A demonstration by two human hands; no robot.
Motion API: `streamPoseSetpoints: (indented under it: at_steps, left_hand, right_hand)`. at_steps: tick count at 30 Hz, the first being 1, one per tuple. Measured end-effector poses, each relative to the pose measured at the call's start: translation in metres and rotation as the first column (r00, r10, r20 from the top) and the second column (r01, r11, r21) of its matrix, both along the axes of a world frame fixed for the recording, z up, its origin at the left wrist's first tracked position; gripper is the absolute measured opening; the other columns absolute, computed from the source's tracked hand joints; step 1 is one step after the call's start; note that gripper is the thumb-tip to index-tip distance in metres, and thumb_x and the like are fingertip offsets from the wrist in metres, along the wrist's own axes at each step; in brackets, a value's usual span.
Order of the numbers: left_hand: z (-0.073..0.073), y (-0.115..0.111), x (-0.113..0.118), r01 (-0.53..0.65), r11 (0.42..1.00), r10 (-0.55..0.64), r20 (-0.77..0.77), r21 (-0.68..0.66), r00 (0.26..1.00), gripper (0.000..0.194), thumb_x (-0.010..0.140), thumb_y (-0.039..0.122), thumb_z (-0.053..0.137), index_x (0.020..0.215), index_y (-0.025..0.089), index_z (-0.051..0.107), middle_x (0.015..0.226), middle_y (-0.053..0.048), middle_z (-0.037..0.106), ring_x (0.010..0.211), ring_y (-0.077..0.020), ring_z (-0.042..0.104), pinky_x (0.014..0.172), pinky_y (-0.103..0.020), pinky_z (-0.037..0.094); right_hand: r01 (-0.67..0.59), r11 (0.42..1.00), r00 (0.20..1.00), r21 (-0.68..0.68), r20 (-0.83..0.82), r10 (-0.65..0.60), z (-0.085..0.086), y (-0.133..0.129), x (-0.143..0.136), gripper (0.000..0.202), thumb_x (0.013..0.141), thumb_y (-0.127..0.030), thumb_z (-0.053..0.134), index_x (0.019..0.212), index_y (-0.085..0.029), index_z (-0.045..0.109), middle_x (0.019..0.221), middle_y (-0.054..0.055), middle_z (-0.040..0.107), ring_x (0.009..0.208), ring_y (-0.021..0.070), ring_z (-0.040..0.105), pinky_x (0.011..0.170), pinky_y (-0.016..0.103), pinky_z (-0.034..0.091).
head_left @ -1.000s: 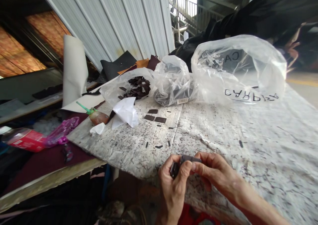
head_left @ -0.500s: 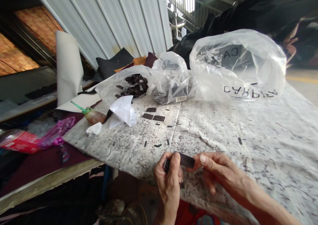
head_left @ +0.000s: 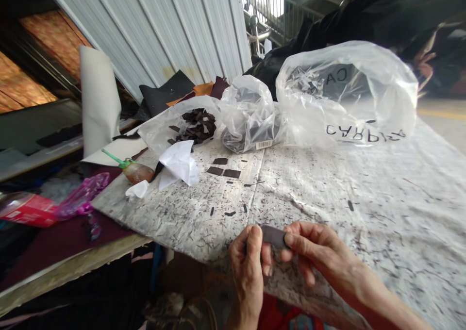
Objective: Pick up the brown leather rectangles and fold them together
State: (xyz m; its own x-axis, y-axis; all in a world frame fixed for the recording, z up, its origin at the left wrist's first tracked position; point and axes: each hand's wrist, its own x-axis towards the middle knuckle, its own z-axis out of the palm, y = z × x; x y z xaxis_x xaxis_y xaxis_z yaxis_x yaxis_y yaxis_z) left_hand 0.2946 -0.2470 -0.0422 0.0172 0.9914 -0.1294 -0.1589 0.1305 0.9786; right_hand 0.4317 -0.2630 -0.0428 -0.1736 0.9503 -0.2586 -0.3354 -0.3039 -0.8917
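A small dark strip (head_left: 274,236), flat with a rounded edge, is stretched between my two hands just above the near edge of the covered table. My left hand (head_left: 248,259) is closed on its left end, thumb on top. At the other end, my right hand (head_left: 316,250) pinches the strip between thumb and forefinger. Beyond my hands lie a few flat dark rectangular pieces (head_left: 232,173) and thin dark scraps (head_left: 230,214). An open clear bag (head_left: 156,133) farther back holds many dark pieces (head_left: 198,126).
The whitish cloth (head_left: 309,184) is littered with dark shreds. Behind stand a clear bag with a barcode label (head_left: 264,144) and a large lettered plastic bag (head_left: 378,87). At left are a green-nozzled bottle (head_left: 138,172), white paper (head_left: 179,162) and a red-labelled bottle (head_left: 29,208).
My right thumb and forefinger have closed on the right end of the strip, which was free before. The strip has tilted, showing a lighter face. My left hand keeps its hold.
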Motion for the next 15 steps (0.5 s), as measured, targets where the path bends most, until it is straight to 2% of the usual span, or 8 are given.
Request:
streamPoseSetpoints:
  at_steps: [3,6,11,15]
  left_hand:
    - [-0.0003,-0.0025,-0.0017,0.129,0.991,-0.127,-0.116,0.018,0.985,0.035,0.071,0.051,0.067,0.065,0.018,0.056,0.044,0.004,0.048,0.043,-0.0091,0.043,0.049,-0.021,0.037]
    - [0.0020,-0.0059,-0.0003,0.156,0.988,-0.150,-0.227,0.010,0.962,0.029,0.076,0.045,0.064,0.078,0.016,0.061,0.058,-0.002,0.062,0.056,-0.0128,0.056,0.057,-0.021,0.043]
    - [0.0049,-0.0095,0.0005,0.200,0.976,-0.163,-0.313,0.089,0.936,0.030,0.083,0.043,0.054,0.069,0.016,0.059,0.053,0.000,0.056,0.052,-0.0112,0.051,0.053,-0.021,0.040]
    - [0.0032,-0.0101,-0.0037,0.230,0.970,-0.192,-0.337,0.076,0.922,0.035,0.084,0.045,0.051,0.064,0.017,0.057,0.050,0.001,0.051,0.045,-0.0091,0.042,0.048,-0.021,0.035]
  right_hand:
    - [0.019,1.000,1.000,0.010,-0.005,-0.019,-0.0027,-0.0016,0.0009,0.043,0.074,-0.055,0.067,0.071,-0.013,0.059,0.066,0.001,0.065,0.034,0.0007,0.043,0.037,0.014,0.029]
    - [0.018,1.000,1.000,0.018,-0.003,-0.018,-0.0026,-0.0024,0.0004,0.047,0.072,-0.059,0.066,0.073,-0.013,0.059,0.067,0.002,0.065,0.035,0.0012,0.044,0.038,0.015,0.031]
    - [-0.018,1.000,1.000,0.019,0.005,0.018,0.0023,-0.0037,-0.0009,0.053,0.069,-0.065,0.065,0.071,-0.013,0.057,0.066,0.002,0.065,0.035,0.0015,0.044,0.039,0.015,0.033]
    - [-0.027,1.000,0.999,0.006,-0.038,0.027,0.0069,-0.0063,-0.0003,0.051,0.069,-0.062,0.068,0.069,-0.013,0.056,0.063,0.001,0.064,0.034,0.0006,0.044,0.040,0.015,0.036]
